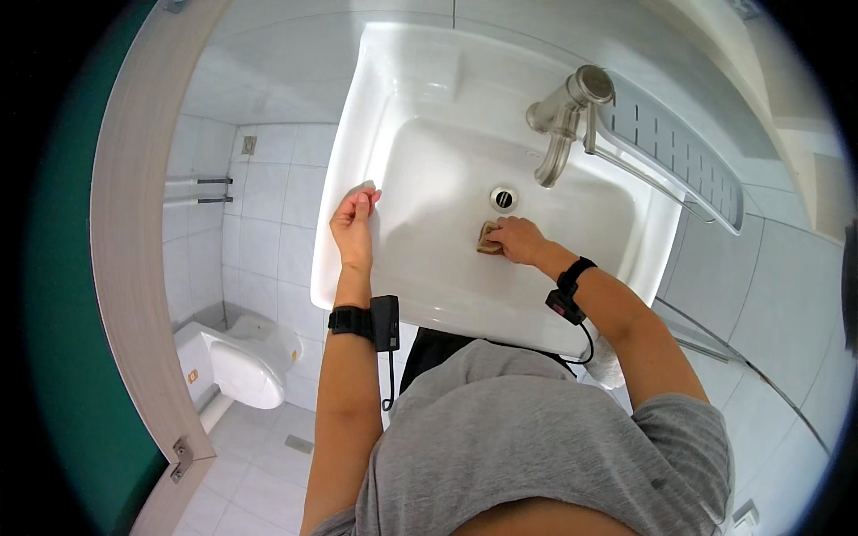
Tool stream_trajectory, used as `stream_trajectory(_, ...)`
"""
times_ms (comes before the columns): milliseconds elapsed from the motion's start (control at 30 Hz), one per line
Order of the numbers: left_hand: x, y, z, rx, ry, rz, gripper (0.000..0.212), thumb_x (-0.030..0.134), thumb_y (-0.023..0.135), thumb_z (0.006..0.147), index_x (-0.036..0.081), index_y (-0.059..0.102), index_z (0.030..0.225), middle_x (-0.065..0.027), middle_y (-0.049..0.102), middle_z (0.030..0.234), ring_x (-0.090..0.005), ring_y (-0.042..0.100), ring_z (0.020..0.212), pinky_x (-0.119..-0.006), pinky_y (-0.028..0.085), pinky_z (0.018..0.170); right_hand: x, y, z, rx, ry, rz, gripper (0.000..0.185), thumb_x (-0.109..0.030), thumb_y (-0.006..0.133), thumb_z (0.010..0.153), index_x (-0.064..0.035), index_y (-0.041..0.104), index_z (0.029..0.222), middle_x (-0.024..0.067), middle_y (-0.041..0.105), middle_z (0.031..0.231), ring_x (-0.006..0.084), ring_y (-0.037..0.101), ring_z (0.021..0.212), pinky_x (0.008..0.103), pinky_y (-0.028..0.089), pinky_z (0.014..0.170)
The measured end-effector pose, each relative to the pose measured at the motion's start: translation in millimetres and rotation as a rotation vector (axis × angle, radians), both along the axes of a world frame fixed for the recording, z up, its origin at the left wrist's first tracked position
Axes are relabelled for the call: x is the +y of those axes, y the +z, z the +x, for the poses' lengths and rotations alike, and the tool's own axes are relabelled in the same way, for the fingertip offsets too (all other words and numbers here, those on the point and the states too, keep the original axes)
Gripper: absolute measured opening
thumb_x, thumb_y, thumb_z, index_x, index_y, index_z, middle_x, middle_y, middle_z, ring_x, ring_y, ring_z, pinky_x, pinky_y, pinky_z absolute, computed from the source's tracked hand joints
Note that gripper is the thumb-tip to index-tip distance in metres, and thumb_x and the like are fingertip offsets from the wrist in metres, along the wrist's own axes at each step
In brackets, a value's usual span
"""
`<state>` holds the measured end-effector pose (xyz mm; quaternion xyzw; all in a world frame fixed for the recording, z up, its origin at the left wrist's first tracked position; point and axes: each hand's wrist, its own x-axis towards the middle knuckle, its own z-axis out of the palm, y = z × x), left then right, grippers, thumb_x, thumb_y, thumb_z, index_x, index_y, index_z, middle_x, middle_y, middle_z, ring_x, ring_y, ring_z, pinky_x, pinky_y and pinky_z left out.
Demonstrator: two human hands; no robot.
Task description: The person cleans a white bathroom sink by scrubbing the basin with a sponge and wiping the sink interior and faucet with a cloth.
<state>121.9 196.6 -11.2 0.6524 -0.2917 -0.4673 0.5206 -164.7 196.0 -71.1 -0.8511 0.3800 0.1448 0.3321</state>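
Observation:
My right hand grips a brown sponge against the floor of a white ceramic washbasin, just below the drain hole. Its fingertips are partly hidden behind the sponge and hand. At the basin's left rim is my left hand, fingers curled loosely with nothing visible in them; whether it touches the rim I cannot tell. A brushed metal faucet rises from the back of the basin, its spout over the bowl. Black straps with small devices sit on both wrists.
Right of the faucet, a grey slotted shelf with a metal rail runs along the wall. A white toilet stands at lower left, beside a wooden door frame. A whitish cloth hangs under the basin's front right edge.

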Motion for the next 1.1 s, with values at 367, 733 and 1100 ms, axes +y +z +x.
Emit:
stream_trajectory(367,-1.4,-1.1,-0.5,0.057,0.048,0.022,0.019,0.013,0.049,0.086,-0.001,0.059,0.093,-0.0061,0.061,0.087,-0.0118,0.057,0.083,-0.022,0.043,0.074,-32.2,-0.2,-32.5,0.235,-0.302,-0.193,0.021,-0.01,0.056,0.07,-0.0146,0.06,0.09,0.0068,0.053,0.096,0.0245,0.05,0.093,0.0372,0.041,0.077)
stream_trajectory(733,-1.9,-0.4,-0.2,0.061,0.03,0.02,0.02,0.014,0.048,0.087,0.0,0.059,0.094,-0.006,0.06,0.094,-0.014,0.058,0.087,-0.023,0.043,0.078,-30.4,-11.1,-24.7,0.187,-0.312,-0.261,0.023,-0.009,0.055,0.067,-0.0102,0.06,0.089,0.0125,0.06,0.087,0.0272,0.056,0.083,0.0391,0.041,0.077)
stream_trajectory(1100,0.4,1.0,-0.6,0.054,0.021,0.023,0.02,0.013,0.047,0.087,0.0,0.058,0.096,-0.0062,0.059,0.095,-0.0145,0.057,0.088,-0.025,0.043,0.08,-59.8,-1.1,20.1,0.033,-0.729,-0.129,0.017,-0.013,0.048,0.074,-0.0045,0.06,0.083,0.0132,0.055,0.096,0.0268,0.058,0.083,0.0374,0.048,0.064)
